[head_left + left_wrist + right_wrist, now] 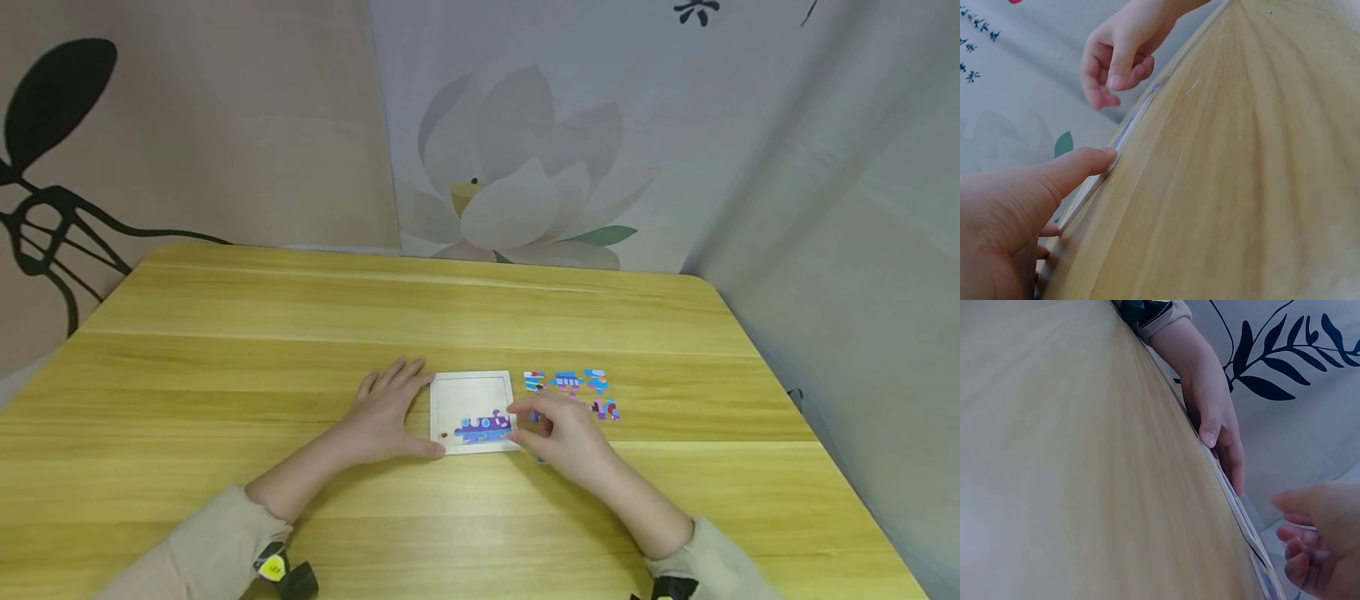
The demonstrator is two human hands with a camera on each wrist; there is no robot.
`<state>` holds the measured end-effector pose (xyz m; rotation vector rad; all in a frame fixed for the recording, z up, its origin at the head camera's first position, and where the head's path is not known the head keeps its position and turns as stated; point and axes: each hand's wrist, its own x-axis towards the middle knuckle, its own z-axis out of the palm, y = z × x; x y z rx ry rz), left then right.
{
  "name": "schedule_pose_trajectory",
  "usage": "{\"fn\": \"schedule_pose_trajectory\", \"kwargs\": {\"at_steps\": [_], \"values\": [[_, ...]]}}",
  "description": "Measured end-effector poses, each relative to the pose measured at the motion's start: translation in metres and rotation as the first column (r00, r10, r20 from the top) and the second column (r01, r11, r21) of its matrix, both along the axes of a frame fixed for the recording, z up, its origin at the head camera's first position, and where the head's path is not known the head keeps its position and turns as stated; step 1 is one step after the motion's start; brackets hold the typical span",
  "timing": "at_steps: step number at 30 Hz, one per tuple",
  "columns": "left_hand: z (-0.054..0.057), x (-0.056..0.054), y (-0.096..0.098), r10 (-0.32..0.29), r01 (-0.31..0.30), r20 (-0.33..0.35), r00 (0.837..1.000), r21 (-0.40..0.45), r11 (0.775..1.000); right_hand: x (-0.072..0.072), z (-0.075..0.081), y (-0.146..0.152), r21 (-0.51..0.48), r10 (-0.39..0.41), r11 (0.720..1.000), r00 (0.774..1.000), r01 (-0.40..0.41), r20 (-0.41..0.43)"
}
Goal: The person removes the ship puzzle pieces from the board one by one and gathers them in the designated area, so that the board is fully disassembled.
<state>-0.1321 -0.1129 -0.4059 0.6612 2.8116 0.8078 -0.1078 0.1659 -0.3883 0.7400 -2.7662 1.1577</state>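
A square white puzzle tray (471, 390) lies on the table, with joined purple and blue jigsaw pieces (483, 427) along its lower right. My left hand (382, 417) spreads around the tray's left side, its thumb at the lower left corner and its fingertips by the upper left. The left wrist view shows that thumb (1085, 164) against the tray's edge. Over the tray's right edge hovers my right hand (566, 437), fingers loosely bent, thumb and index apart. No piece shows between them in the right wrist view, where the hand (1322, 544) is partly cut off.
Several loose jigsaw pieces (567, 381) lie right of the tray, some partly covered by my right hand. One blue bit (542, 461) peeks out below that hand. The wooden table (300, 292) meets printed curtains (525, 125) at its back and right.
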Motion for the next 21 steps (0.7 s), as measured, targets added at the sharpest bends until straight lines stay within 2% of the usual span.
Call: {"fn": "schedule_pose_trajectory", "kwargs": {"at_steps": [21], "values": [[0.002, 0.0, 0.0, -0.005, 0.005, -0.008, 1.0, 0.003, 1.0, -0.012, -0.001, -0.034, 0.115, 0.076, 0.99, 0.993, -0.086, 0.089]]}}
